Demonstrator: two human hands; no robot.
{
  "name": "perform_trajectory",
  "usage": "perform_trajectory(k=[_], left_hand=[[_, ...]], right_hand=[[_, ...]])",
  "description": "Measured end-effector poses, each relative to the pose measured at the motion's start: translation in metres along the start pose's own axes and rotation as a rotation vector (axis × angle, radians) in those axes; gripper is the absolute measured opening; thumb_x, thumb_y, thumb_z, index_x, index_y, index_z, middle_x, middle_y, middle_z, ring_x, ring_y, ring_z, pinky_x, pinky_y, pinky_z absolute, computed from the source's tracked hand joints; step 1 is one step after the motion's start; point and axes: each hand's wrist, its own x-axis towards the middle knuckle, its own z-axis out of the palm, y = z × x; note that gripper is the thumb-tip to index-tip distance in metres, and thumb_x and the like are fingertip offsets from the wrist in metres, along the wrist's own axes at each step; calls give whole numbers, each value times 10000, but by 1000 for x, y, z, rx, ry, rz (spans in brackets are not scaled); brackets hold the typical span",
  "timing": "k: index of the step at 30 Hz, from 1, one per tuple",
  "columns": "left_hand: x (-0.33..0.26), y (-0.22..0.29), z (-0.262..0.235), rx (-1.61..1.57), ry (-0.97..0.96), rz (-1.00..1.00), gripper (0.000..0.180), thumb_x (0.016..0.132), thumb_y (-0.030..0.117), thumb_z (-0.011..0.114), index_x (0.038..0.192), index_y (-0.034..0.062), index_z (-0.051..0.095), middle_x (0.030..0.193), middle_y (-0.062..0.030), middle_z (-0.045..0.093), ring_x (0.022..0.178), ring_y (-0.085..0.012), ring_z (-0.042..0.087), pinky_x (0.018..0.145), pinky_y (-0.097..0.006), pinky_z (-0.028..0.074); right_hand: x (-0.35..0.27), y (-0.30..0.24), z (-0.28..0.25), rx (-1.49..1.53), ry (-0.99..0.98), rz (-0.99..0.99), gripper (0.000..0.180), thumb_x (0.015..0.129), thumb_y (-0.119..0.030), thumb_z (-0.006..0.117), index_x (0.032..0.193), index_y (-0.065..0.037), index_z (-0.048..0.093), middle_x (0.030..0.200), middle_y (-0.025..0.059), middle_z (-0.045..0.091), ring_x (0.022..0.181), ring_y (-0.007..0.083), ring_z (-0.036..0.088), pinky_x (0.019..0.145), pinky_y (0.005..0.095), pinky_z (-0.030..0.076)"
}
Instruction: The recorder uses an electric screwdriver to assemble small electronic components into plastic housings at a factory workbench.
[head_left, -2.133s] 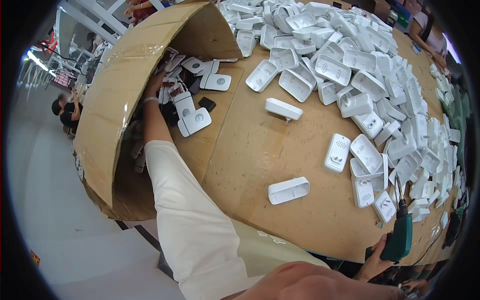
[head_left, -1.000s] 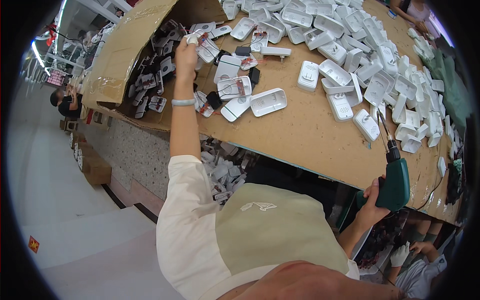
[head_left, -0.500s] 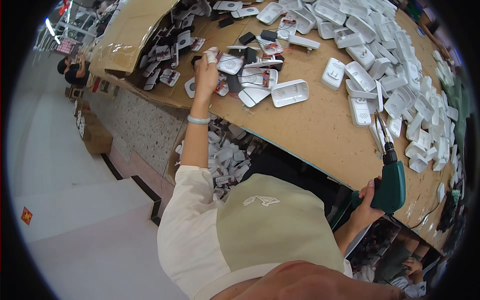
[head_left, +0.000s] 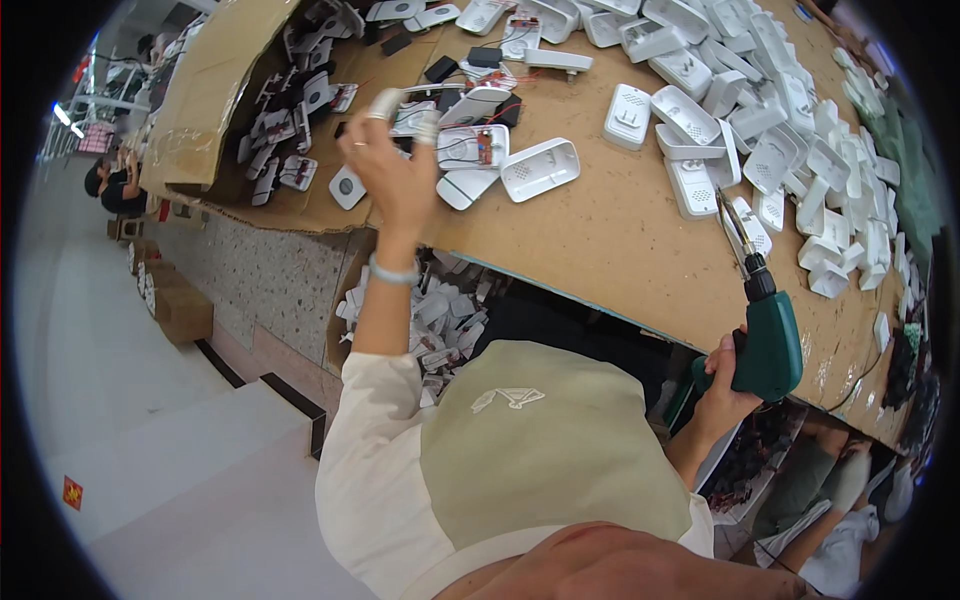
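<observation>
My left hand point(head_left: 392, 172) is raised over the parts at the table's near left, its fingers bent and apart, with white covers on some fingertips. I see nothing held in it. Beside it lies a white housing point(head_left: 472, 148) with a red circuit board and wires inside. Just right of that rests a bare white shell point(head_left: 541, 170) with a speaker grille. My right hand point(head_left: 722, 398) is wrapped round the grip of a green soldering gun point(head_left: 768, 345). Its long thin tip points up toward a white plug-in housing point(head_left: 692, 187) and slightly overlaps the housings behind it.
A cardboard box point(head_left: 205, 110) full of white parts lies tipped at the left. White shells point(head_left: 770, 155) are heaped at the right of the brown table point(head_left: 590, 250). Below the edge is a container of white parts point(head_left: 435, 315). People sit at the far left and lower right.
My left hand has lifted off the parts and its fingers have spread. The whole view has shifted, so things on the table appear farther left. The right hand still grips the soldering gun.
</observation>
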Motion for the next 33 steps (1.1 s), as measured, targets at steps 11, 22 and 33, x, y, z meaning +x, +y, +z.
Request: perform_trajectory(k=[11, 22, 33], left_hand=[[-76, 103, 53, -400, -349, 594, 164, 815, 80, 597, 958, 21, 650, 1078, -147, 615, 1072, -312, 575, 849, -391, 486], [-25, -36, 7, 194, -207, -303, 399, 1001, 306, 547, 1060, -85, 599, 1070, -285, 612, 1069, -393, 571, 914, -522, 434], [45, -129, 67, 161, -238, -580, 421, 923, 408, 634, 869, 10, 761, 872, -244, 719, 877, -430, 695, 771, -491, 537]], right_hand=[[-2, 3, -9, -39, -9, -2, 265, 908, 70, 642, 1170, 47, 613, 828, 62, 607, 575, 82, 471, 527, 241, 407], [7, 7, -14, -12, 22, 33, 259, 923, 62, 633, 1180, 54, 609, 903, 68, 631, 589, 79, 473, 512, 234, 393], [5, 0, 8, -32, 6, 36, 246, 919, 30, 653, 1162, 47, 628, 797, 40, 583, 579, 75, 460, 543, 236, 403]])
